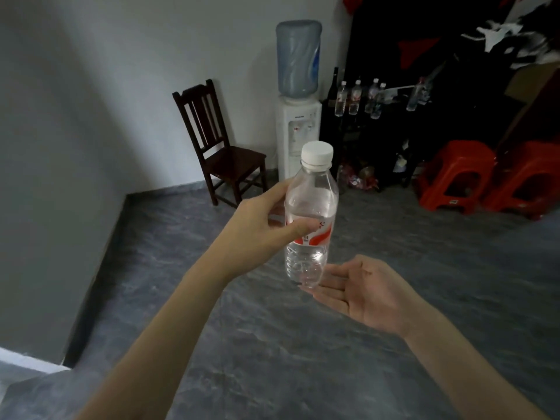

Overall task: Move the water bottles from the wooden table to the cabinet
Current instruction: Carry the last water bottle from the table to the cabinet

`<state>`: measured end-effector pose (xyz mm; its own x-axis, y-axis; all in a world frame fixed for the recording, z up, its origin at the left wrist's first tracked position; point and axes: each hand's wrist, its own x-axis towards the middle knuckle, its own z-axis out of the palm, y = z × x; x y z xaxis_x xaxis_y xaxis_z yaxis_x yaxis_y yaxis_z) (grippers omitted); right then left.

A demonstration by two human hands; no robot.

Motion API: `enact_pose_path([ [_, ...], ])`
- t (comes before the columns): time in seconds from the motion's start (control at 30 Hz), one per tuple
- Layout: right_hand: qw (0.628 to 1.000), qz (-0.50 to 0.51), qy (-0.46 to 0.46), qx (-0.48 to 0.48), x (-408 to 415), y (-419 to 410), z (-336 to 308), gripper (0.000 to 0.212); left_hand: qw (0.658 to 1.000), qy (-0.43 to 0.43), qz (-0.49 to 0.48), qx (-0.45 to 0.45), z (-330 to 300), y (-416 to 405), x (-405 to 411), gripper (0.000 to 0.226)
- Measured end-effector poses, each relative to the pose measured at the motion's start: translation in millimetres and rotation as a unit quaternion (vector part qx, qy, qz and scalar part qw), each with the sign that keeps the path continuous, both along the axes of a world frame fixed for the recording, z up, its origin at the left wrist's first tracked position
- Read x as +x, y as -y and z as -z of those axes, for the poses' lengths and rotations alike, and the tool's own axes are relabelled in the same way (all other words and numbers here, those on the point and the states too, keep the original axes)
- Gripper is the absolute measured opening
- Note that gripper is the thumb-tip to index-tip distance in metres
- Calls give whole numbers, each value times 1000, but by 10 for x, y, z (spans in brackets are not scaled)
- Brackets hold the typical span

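Note:
My left hand grips a clear water bottle around its red-and-white label, holding it upright in mid-air over the floor. The bottle has a white cap and is partly filled. My right hand is open, palm up, just under and to the right of the bottle's base, fingertips near the bottom. Far ahead, several similar water bottles stand in a row on top of a dark cabinet at the upper right. The wooden table is out of view.
A white water dispenser with a blue jug stands against the wall left of the cabinet. A dark wooden chair is further left. Two red plastic stools sit on the grey floor at right. A dark bottle stands on the cabinet.

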<state>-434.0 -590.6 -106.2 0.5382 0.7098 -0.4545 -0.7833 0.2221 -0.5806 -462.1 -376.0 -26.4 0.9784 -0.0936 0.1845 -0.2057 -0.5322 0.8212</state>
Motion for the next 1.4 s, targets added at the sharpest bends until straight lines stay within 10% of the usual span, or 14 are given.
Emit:
enact_pose_path([
  [1.4,997,69,-22,28,5227,-676,430,54,995,-24,87,-30,229,-795,5539,53],
])
